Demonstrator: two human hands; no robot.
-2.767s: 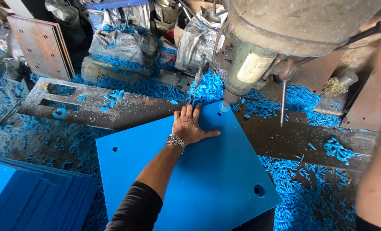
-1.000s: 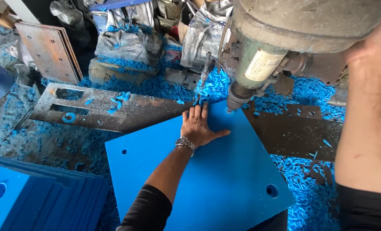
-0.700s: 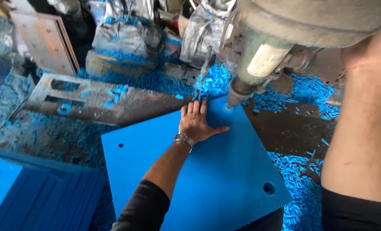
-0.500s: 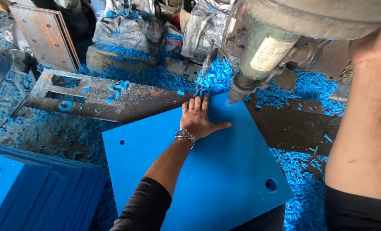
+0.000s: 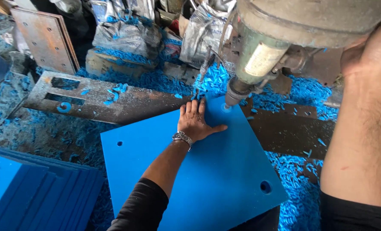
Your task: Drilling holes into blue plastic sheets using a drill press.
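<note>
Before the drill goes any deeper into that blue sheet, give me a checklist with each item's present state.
1. Left hand flat on the blue sheet: ok.
2. Fingers clear of the drill bit: not ok, the thumb lies close beside it.
3. Bit over the far corner of the sheet: ok.
4. Right hand on the drill press: ok, exact grip cannot tell.
5. Blue shavings cleared from the work area: not ok.

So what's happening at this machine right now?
A person presses their left hand flat on a blue plastic sheet, holding it under a drill press. The drill tip meets the sheet's far corner. Their right hand is raised beside the machine head. Blue shavings lie around.
</note>
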